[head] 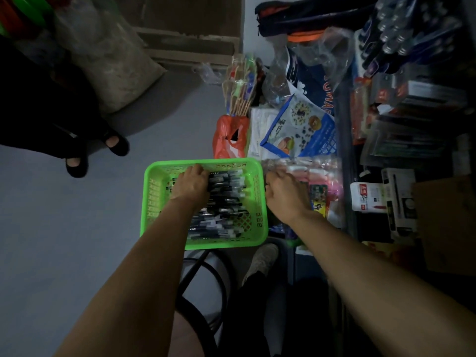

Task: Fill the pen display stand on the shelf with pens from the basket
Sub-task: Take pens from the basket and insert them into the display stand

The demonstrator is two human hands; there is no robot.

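1. Dim stockroom, grey floor: a bright green perforated plastic basket (pixel 253 191) sits low in front of a person, beside a crowded dark metal shelf (pixel 345 140) of packaged stationery on the person's right.
2. Dark-barrelled pens with pale caps (pixel 226 202) lie heaped in the basket, their long axes running roughly left to right across it, caps mostly toward the shelf side.
3. Directly on the heap, the left hand (pixel 192 185) is palm down with fingers curled into the far end of the pile; it looks to be gathering pens, though how many it grips I cannot tell.
4. Just outside the basket's right rim, the right hand (pixel 286 191) hovers near a clear bag of pink and white items (pixel 309 171), its fingers loosely curled and, as far as I can see, holding nothing.
5. No pen display stand can be picked out among the shelf goods; the left hand is plainly nearer the pens, so the lift should fall to it.
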